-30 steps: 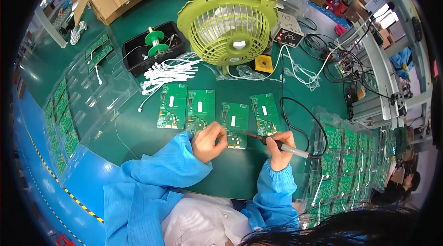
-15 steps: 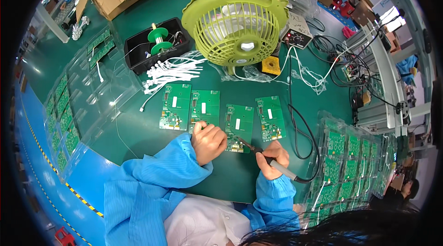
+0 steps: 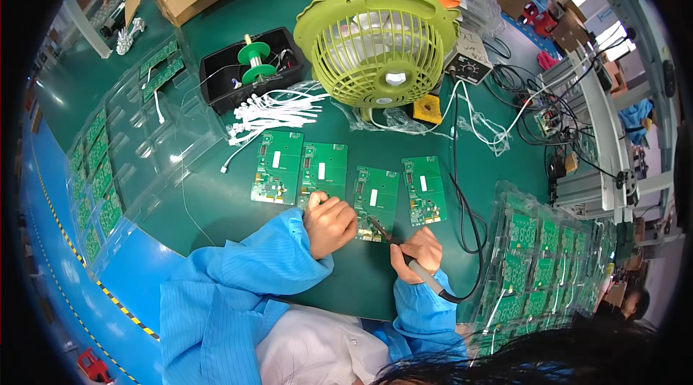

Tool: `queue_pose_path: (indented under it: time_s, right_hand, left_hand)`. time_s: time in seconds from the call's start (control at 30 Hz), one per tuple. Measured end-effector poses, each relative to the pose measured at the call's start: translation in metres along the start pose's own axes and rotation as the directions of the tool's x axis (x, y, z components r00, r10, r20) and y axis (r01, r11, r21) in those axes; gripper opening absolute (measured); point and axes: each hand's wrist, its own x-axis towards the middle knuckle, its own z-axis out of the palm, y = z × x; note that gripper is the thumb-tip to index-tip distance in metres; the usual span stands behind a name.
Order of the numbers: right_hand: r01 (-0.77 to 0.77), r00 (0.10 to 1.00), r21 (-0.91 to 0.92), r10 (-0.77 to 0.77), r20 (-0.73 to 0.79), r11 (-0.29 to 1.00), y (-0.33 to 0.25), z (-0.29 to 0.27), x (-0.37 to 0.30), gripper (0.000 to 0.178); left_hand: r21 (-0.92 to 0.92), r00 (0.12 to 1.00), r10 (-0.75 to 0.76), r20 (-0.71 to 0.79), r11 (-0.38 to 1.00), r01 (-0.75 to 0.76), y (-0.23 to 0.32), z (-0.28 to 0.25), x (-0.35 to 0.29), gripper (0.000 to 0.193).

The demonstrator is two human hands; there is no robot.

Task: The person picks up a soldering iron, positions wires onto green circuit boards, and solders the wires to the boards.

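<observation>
My right hand point(image 3: 419, 253) grips a soldering iron point(image 3: 427, 278) with a grey handle. Its tip points at the lower part of a green circuit board point(image 3: 385, 199), third in a row from the left. Beside that board's lower left edge, my left hand point(image 3: 330, 227) is closed; its knuckles hide what the fingers hold, if anything. It covers the lower end of the second board point(image 3: 333, 157). To the left lies the first board point(image 3: 268, 161), to the right the fourth point(image 3: 421, 181). A thin wire point(image 3: 182, 190) runs from a green spool point(image 3: 254, 60) down to my left sleeve.
Behind the boards are a bundle of white cables point(image 3: 278, 112), a black tray point(image 3: 216, 100) and a green fan point(image 3: 375, 45). A yellow sponge point(image 3: 426, 108) and a control box point(image 3: 471, 63) stand beside the fan. Clear trays point(image 3: 209, 136) with boards flank both sides; the iron's cord point(image 3: 469, 215) loops at right.
My right hand has shifted a little left and toward me, and the iron stands at a steeper angle. My left hand stays closed in nearly the same place. The whole view has shifted slightly.
</observation>
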Motion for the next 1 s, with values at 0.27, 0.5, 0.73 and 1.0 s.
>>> queue_pose_path:
  time_s: [0.27, 0.5, 0.73, 1.0]
  right_hand:
    - [0.019, 0.998, -0.021, -0.018, 0.06, 1.0, 0.0007, 0.001, 0.0003, 0.019]
    - [0.022, 0.997, -0.026, -0.02, 0.08, 0.999, 0.0014, 0.0009, -0.0007, 0.018]
    - [0.025, 0.996, -0.038, -0.021, 0.091, 0.999, -0.0003, 0.0011, 0.0011, 0.018]
    - [0.048, 0.998, -0.038, -0.046, 0.029, 0.998, -0.0015, 0.0017, 0.0011, 0.019]
  left_hand:
    - [0.012, 1.0, -0.007, 0.0, 1.0, 0.007, -0.001, 0.0011, -0.0025, 0.017]
    - [0.01, 1.0, -0.006, -0.011, 1.0, 0.006, -0.0012, 0.0026, -0.0022, 0.017]
    - [0.018, 1.0, -0.007, -0.003, 1.0, 0.007, -0.0022, 0.0052, -0.0027, 0.017]
    - [0.021, 1.0, -0.002, -0.003, 1.0, 0.002, -0.0019, 0.0059, -0.0028, 0.016]
